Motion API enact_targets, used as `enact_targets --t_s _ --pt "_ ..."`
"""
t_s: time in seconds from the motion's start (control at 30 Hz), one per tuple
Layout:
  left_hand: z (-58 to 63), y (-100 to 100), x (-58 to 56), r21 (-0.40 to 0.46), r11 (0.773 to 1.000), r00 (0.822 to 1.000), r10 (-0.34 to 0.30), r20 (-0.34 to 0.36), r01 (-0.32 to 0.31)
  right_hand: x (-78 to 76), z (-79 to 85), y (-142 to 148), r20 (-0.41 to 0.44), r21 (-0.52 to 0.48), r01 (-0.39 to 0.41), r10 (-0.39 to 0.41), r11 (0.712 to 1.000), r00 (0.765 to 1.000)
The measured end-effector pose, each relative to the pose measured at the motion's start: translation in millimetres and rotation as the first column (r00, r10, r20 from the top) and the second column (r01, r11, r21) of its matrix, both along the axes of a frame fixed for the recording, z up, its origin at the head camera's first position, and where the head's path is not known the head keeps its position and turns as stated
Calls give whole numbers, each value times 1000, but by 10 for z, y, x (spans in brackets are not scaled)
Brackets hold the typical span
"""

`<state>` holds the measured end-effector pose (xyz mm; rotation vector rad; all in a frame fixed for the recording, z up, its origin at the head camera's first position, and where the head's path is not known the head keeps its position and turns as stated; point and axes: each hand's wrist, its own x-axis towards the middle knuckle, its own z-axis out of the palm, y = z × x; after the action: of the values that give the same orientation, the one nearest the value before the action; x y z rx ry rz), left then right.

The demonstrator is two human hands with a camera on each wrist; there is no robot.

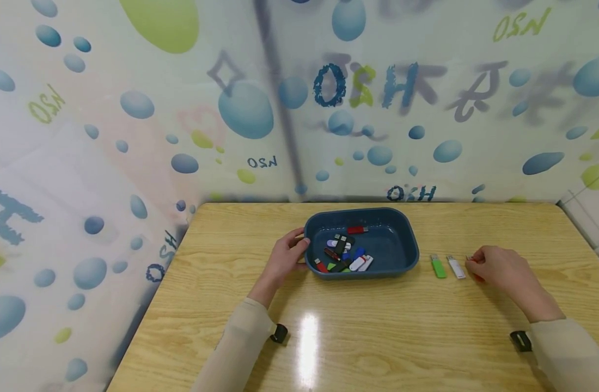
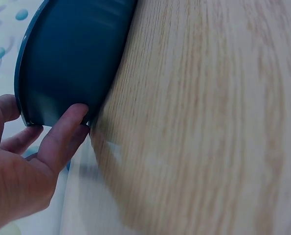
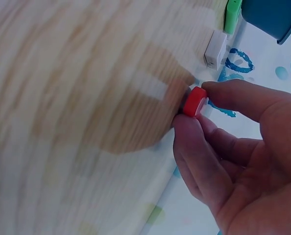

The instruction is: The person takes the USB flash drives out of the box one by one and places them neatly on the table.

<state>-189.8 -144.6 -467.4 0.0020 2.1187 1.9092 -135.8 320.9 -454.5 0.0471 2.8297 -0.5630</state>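
Observation:
A dark blue plastic bin (image 1: pixel 397 272) stands on the table with several USB flash drives in it, among them a red USB drive (image 1: pixel 356 230) near its far wall. My left hand (image 1: pixel 286 256) grips the bin's left end; the left wrist view shows the thumb and fingertips against the bin (image 2: pixel 72 58). To the right of the bin, a green USB drive (image 1: pixel 438 267) and a white USB drive (image 1: pixel 456 267) lie side by side. My right hand (image 1: pixel 500 269) pinches another red USB drive (image 3: pixel 194 102) beside them at the tabletop, between thumb and fingers.
The wooden table (image 1: pixel 378 332) ends at the back against a patterned curtain (image 1: pixel 250 109). More of this curtain hangs along the left side. Each forearm has a dark strap (image 1: pixel 520 341) at the sleeve.

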Motion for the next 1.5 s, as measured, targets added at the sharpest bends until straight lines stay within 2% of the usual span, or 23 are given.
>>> enact_targets --t_s 0.57,0.77,0.93,1.1,1.5 --pt "4 -2 7 -3 1000 1000 10 1 -10 16 -1 -22 -3 -6 6 -6 1000 1000" --pt "8 -4 14 8 1000 1000 -2 -5 2 54 45 -39 8 -25 36 -36 999 999" --pt "-1 -2 10 14 1000 1000 -7 -10 8 84 111 -81 -87 -20 55 -57 998 995" --pt "-5 -3 9 22 1000 1000 -13 -10 13 88 208 -179 -193 -33 13 -19 999 981" --pt "-22 -6 0 18 1000 1000 -20 -20 20 97 467 -611 -333 -95 -56 21 994 943"
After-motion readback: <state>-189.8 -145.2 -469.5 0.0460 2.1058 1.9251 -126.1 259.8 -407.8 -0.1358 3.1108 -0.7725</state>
